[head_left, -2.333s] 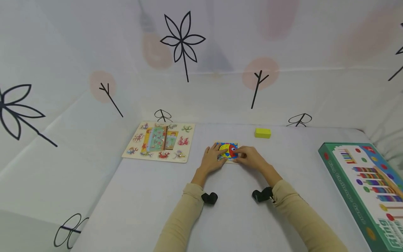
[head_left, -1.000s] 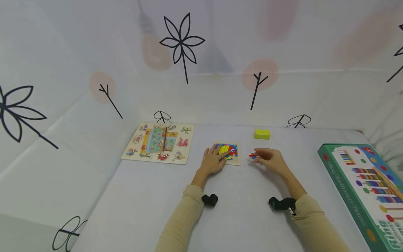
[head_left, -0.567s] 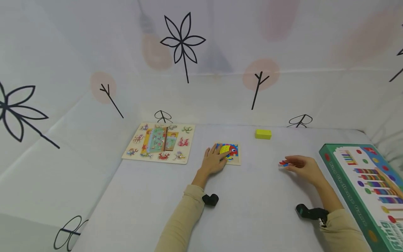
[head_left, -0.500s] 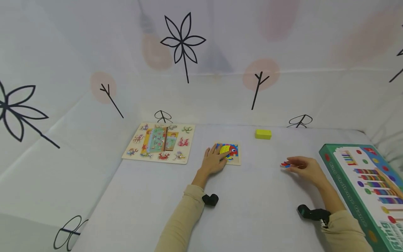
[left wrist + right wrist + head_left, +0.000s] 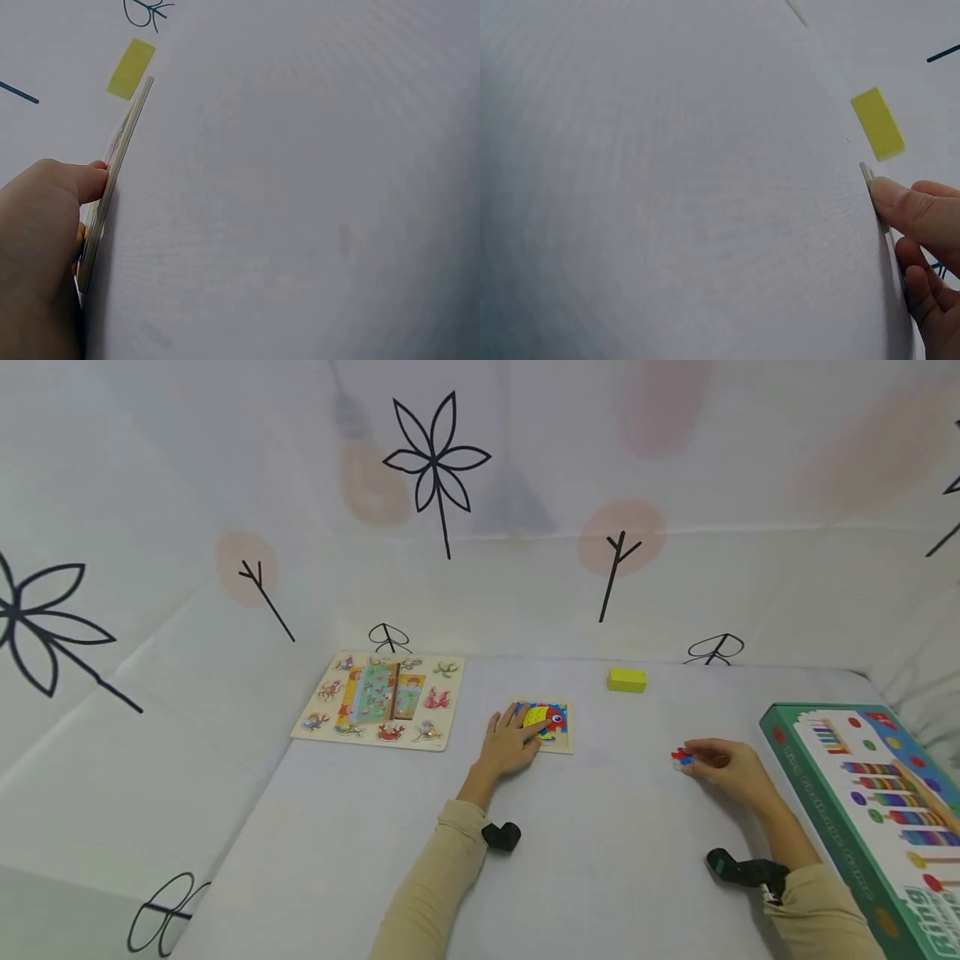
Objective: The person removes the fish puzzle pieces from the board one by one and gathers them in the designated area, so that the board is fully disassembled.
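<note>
A small square fish puzzle (image 5: pixel 558 742) with a wooden border lies mid-table, showing a red and yellow fish on blue. My left hand (image 5: pixel 507 746) rests on its left part with fingers spread, hiding that side. The left wrist view shows the thumb at the edge of the puzzle board (image 5: pixel 120 176). Well to the right, my right hand (image 5: pixel 731 768) pinches a small red, blue and white puzzle piece (image 5: pixel 681 757) between thumb and fingers, low over the table. From the right wrist, only the thin edge of this piece (image 5: pixel 867 174) shows beside the thumb.
A larger peg puzzle board (image 5: pixel 408 742) with sea animals lies at the back left. A yellow-green block (image 5: pixel 627 680) stands behind the fish puzzle. At the right edge is a big green game box (image 5: pixel 817 810). White patterned cloth walls (image 5: pixel 525 602) close off the back and left.
My right hand has left the fish puzzle and moved right with the puzzle piece, then dipped slightly nearer to me in the last half second. My left hand stays on the puzzle.
</note>
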`<control>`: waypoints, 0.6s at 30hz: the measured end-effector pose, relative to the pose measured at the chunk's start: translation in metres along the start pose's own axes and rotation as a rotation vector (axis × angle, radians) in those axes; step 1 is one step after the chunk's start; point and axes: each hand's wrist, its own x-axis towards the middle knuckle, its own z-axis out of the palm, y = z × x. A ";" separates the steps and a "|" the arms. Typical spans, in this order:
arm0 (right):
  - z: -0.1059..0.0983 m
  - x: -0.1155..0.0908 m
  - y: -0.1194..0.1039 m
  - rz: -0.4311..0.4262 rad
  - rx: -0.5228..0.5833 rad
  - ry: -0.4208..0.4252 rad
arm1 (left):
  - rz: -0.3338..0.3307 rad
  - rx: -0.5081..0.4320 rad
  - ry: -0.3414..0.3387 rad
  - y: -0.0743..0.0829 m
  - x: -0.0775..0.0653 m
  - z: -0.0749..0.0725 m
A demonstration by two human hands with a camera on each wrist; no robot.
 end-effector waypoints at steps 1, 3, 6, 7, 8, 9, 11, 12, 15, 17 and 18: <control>0.000 0.000 0.001 0.002 -0.004 0.002 | 0.001 0.000 0.002 0.000 0.000 0.000; 0.001 0.001 0.002 -0.002 -0.010 0.005 | 0.001 -0.003 0.006 0.000 -0.001 0.000; 0.001 0.000 0.003 -0.008 -0.005 0.002 | 0.002 0.002 0.008 0.001 -0.001 -0.001; 0.001 0.000 0.003 -0.009 -0.002 -0.001 | 0.003 0.004 0.007 0.001 -0.001 -0.001; 0.000 -0.001 0.002 -0.007 0.000 -0.009 | 0.004 0.004 0.008 0.002 -0.001 -0.001; 0.000 -0.001 0.002 0.001 0.003 -0.012 | 0.004 0.005 0.007 0.002 -0.002 -0.002; -0.001 -0.002 0.000 0.007 0.007 -0.017 | 0.003 0.006 0.003 0.002 -0.002 -0.003; -0.002 -0.002 -0.001 0.008 0.006 -0.015 | 0.002 0.001 0.000 0.003 -0.002 -0.003; -0.003 -0.001 -0.006 0.026 0.005 0.019 | -0.002 -0.004 -0.004 0.003 -0.002 -0.004; -0.002 0.003 -0.011 0.025 0.018 0.051 | -0.003 -0.004 -0.003 0.003 -0.002 -0.004; -0.001 0.005 -0.015 0.026 0.028 0.063 | -0.003 0.000 -0.003 0.003 -0.002 -0.004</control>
